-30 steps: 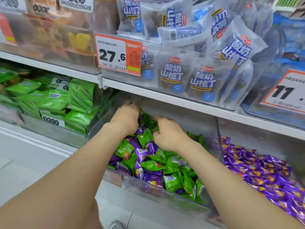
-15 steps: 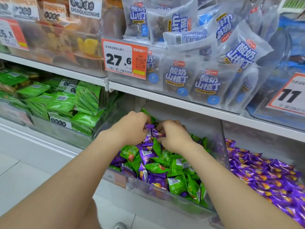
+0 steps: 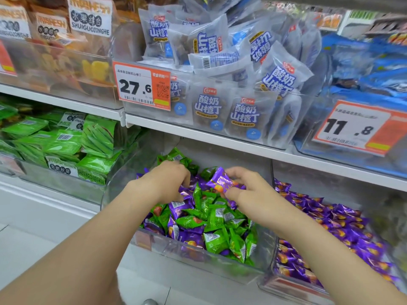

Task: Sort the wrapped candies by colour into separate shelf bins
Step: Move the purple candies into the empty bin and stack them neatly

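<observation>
Right now the sorting is partway done. The middle bin (image 3: 198, 259) has green candies (image 3: 217, 219) and purple ones all mixed up. The right hand (image 3: 248, 192) pinches a purple candy (image 3: 221, 180) and holds it just above the pile. The left hand (image 3: 164, 180) is down in the pile with its fingers curled over more candies. I cannot tell if it holds one.

I think the step in hand is picking the purple ones out. Next, the right hand needs to go over the clear wall to the purple bin (image 3: 293, 287) just beside it and let go there. Lots of purple ones are left in the mix, some under green ones, so it will take some digging.

Both bins sit on a low shop shelf. A white shelf (image 3: 220, 142) runs above them with blue and white packs (image 3: 207, 106) and a price tag (image 3: 143, 86). Green packs (image 3: 97, 137) fill the bin to the left. A pale floor (image 3: 26, 249) shows below.
</observation>
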The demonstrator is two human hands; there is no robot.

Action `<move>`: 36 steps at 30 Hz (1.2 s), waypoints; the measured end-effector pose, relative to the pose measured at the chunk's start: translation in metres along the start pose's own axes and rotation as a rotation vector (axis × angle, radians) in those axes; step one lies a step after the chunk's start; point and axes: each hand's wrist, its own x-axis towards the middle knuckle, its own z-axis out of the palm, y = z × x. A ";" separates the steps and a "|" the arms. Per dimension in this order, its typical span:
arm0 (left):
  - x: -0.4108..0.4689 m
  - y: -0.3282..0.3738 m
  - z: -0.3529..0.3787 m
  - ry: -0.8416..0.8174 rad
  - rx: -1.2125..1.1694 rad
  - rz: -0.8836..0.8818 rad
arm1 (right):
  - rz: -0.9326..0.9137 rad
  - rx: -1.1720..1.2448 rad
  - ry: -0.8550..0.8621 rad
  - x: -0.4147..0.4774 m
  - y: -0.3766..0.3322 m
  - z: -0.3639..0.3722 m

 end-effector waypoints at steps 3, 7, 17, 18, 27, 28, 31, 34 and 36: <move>-0.002 0.004 -0.003 0.039 -0.053 -0.017 | 0.059 0.193 -0.040 -0.024 -0.003 -0.010; -0.003 0.023 -0.007 0.182 -0.134 -0.028 | 0.099 0.285 0.059 -0.044 -0.006 -0.025; -0.031 0.118 -0.014 0.386 -0.726 0.059 | 0.207 0.011 0.386 -0.049 0.043 -0.083; -0.030 0.123 -0.013 0.360 -0.743 0.066 | 0.178 -0.083 0.403 -0.048 0.055 -0.090; -0.013 0.134 -0.005 0.157 -1.102 -0.012 | 0.112 -0.577 0.297 -0.023 0.120 -0.106; -0.012 0.133 -0.005 0.165 -1.129 -0.020 | 0.092 -0.592 0.287 -0.021 0.122 -0.103; -0.012 0.129 -0.005 0.188 -1.216 -0.022 | 0.034 -0.631 0.271 -0.015 0.124 -0.099; -0.013 0.129 -0.004 0.151 -1.276 -0.009 | -0.003 -0.668 0.307 -0.012 0.129 -0.097; -0.012 0.130 -0.003 0.125 -1.285 0.000 | -0.043 -0.724 0.329 -0.010 0.131 -0.096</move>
